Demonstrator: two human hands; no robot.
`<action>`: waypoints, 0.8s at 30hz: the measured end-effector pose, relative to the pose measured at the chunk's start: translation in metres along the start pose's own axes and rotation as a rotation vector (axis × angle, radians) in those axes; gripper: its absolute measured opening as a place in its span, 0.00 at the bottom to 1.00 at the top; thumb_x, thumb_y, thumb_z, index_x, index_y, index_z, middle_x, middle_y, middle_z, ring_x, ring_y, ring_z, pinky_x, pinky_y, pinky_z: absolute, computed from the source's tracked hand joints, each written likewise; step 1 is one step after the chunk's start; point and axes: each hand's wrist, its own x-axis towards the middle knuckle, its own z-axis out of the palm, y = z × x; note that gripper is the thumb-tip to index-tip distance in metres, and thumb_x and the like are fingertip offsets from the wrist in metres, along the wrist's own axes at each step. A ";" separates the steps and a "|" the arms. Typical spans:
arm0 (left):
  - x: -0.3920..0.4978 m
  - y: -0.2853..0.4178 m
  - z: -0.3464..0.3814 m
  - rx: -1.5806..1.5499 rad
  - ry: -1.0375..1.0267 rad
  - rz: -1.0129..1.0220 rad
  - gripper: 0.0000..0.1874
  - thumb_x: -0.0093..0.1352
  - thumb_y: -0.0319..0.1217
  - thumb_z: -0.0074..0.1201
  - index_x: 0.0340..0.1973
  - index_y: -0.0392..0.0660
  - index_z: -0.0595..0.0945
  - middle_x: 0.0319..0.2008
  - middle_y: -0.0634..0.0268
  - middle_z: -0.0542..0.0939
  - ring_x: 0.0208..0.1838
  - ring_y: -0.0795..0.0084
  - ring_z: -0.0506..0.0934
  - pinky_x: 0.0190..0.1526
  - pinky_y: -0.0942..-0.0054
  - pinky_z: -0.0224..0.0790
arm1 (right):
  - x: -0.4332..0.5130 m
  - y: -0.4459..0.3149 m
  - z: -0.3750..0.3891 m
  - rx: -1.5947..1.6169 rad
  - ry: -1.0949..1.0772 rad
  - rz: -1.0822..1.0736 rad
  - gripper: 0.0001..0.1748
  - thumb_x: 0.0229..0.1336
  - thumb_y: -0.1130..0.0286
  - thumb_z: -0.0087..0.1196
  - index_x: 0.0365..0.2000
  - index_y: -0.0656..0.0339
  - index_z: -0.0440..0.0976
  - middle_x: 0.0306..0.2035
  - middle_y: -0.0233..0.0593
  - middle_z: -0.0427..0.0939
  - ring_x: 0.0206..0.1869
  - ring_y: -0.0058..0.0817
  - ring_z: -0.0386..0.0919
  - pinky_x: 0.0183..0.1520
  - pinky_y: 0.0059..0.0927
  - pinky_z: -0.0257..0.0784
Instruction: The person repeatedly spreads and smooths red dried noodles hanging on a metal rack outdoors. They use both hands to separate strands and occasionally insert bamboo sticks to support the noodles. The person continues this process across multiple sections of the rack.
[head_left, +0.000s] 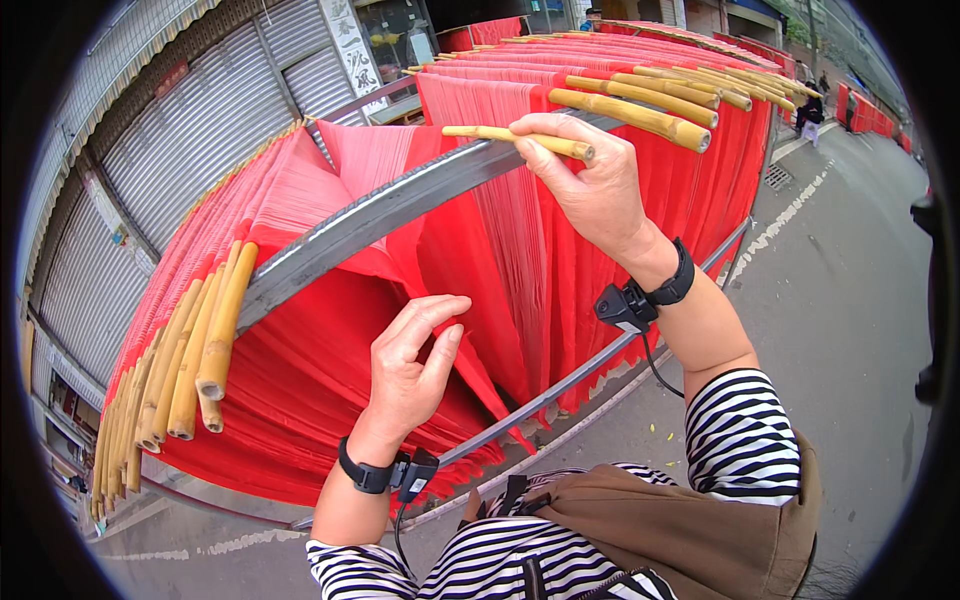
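Note:
My right hand (581, 176) grips a thin bamboo pole (480, 132) near its end, just above a grey metal rail (360, 217). Pink-red sheets of fine strands or cloth (375, 150) hang from the pole. In front of the red hangings (480, 255), my left hand (414, 356) is in the air, thumb and curled fingers apart, with nothing in it. Thicker bamboo poles (229, 322) rest across the rail to the left in a close bunch. More bamboo poles (637, 118) lie across it to the right of my right hand.
A lower metal bar (540, 405) runs between me and the hangings. Roller shutters (202, 127) stand behind the rack. To the right is a paved road (847, 247) with a drain grate (778, 177). People (810, 109) and other red hangings (870, 109) are farther off.

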 end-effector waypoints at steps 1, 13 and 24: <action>0.008 0.005 0.002 -0.008 0.013 0.046 0.13 0.70 0.17 0.59 0.50 0.38 0.86 0.47 0.53 0.85 0.52 0.59 0.84 0.54 0.67 0.77 | -0.001 0.002 -0.002 -0.006 -0.007 -0.011 0.10 0.70 0.73 0.61 0.49 0.62 0.84 0.38 0.35 0.87 0.40 0.19 0.84 0.43 0.21 0.81; 0.128 0.027 -0.003 0.388 0.228 0.290 0.10 0.75 0.28 0.57 0.48 0.38 0.86 0.42 0.56 0.87 0.45 0.64 0.85 0.49 0.69 0.76 | -0.001 0.007 -0.006 0.370 0.015 0.240 0.06 0.72 0.71 0.57 0.40 0.64 0.79 0.29 0.31 0.83 0.31 0.15 0.83 0.34 0.18 0.79; 0.183 0.007 0.008 0.771 -0.076 -0.208 0.29 0.78 0.55 0.45 0.59 0.46 0.82 0.45 0.44 0.87 0.51 0.44 0.84 0.53 0.51 0.77 | 0.006 -0.001 -0.014 0.378 -0.133 0.282 0.13 0.76 0.67 0.51 0.40 0.64 0.81 0.24 0.29 0.78 0.26 0.14 0.77 0.31 0.18 0.73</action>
